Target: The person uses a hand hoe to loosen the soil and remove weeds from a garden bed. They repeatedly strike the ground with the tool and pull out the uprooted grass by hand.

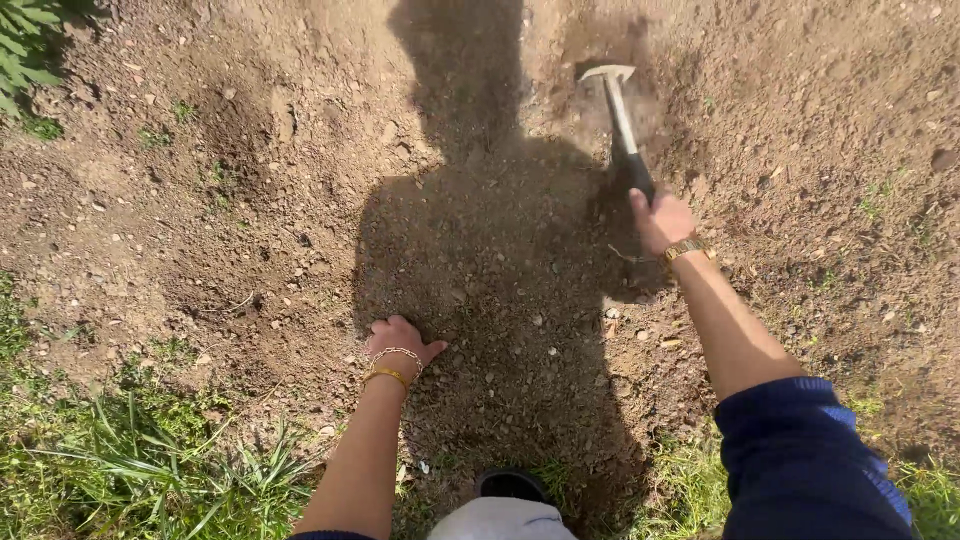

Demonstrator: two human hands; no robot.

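My right hand [661,220] grips the black handle of a small hand hoe [620,110]; its pale shaft reaches away from me and the metal blade meets the loose brown soil [480,250] near the top of the view. A gold watch sits on that wrist, and the blue sleeve is pushed up the arm. My left hand [400,340] rests on the soil with its fingers curled under, holding nothing. It wears a gold bangle and a chain bracelet. My shadow falls across the dirt between the two hands.
Green grass [140,470] borders the dug patch along the near edge and left side. A leafy plant [20,40] shows at the top left corner. Small stones and clods are scattered over the soil. My dark shoe [510,485] is at the bottom centre.
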